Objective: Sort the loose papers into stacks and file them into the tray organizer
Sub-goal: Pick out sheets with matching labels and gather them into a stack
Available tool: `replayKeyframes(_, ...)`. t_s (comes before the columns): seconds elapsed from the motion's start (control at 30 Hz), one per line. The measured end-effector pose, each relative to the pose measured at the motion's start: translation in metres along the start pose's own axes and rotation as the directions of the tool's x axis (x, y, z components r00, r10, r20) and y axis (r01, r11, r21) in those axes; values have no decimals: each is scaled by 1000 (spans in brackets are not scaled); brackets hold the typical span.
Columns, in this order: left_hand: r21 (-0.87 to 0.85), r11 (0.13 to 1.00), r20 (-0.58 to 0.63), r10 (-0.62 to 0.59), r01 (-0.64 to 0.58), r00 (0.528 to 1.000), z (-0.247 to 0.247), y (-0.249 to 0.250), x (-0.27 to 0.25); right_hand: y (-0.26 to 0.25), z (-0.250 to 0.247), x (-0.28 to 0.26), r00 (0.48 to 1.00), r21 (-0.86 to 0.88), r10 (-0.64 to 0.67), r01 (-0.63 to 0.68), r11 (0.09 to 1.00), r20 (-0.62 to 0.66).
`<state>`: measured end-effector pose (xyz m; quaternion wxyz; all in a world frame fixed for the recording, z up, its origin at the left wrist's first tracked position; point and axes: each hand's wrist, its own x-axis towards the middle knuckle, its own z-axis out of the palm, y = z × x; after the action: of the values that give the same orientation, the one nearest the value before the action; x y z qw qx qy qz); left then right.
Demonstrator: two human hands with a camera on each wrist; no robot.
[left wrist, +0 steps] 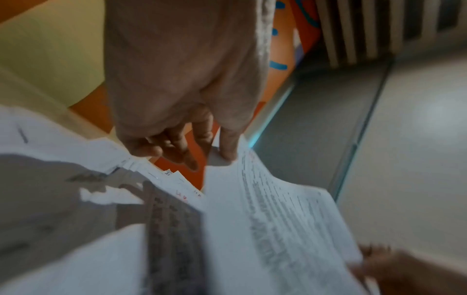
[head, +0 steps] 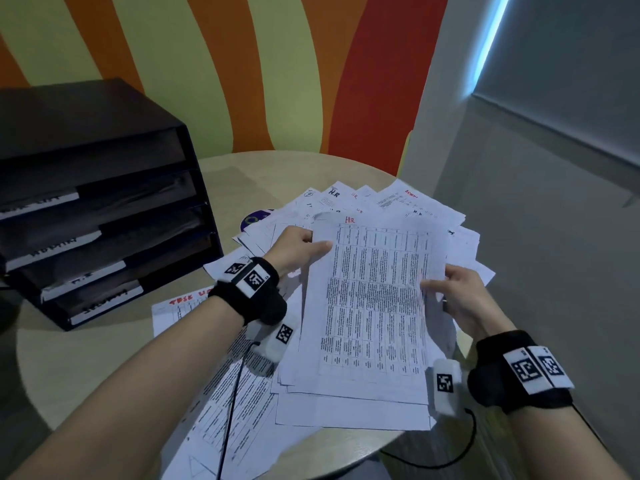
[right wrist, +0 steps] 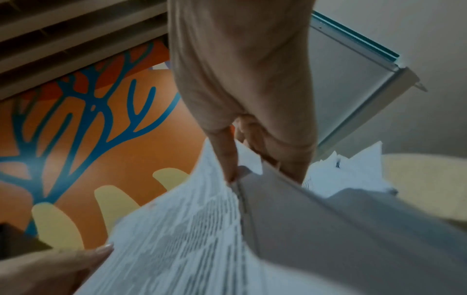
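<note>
Both hands hold a printed sheet [head: 375, 299] marked "HR" in red, lifted over a small stack of papers [head: 349, 407]. My left hand [head: 301, 249] pinches the sheet's upper left edge, thumb on top. My right hand [head: 450, 296] pinches its right edge. In the left wrist view the left hand [left wrist: 202, 143] pinches the sheet [left wrist: 275, 215]. In the right wrist view the right hand [right wrist: 242, 159] pinches the sheet [right wrist: 182, 235] above other pages. Loose papers [head: 388, 202] lie fanned out behind. The black tray organizer [head: 100, 216] with labelled shelves stands at the left.
The round light wooden table [head: 86, 362] carries more loose sheets [head: 228, 403] under my left forearm. A purple disc [head: 254, 218] peeks from under the papers. A striped orange and yellow wall stands behind, a grey wall at right. Cables hang from both wrist cameras.
</note>
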<state>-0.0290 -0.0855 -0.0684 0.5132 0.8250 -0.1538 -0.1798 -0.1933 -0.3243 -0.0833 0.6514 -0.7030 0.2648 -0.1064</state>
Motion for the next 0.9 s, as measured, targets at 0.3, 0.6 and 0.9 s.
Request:
replayKeyframes(0.3,671,741,-12,30,-14,999,-13,-21,17,4,-35,0,944,-123,-40,0,992,-327)
replayKeyframes(0.6,448,892,-50,-34,53,998,-5,-19,18,5,-39,-1,957,-35,-10,0,999,-289)
replayKeyframes(0.9,226,971,139,41,-72,989,2,-10,7,-4,-20,-10,979,-61,-42,30,998,-199)
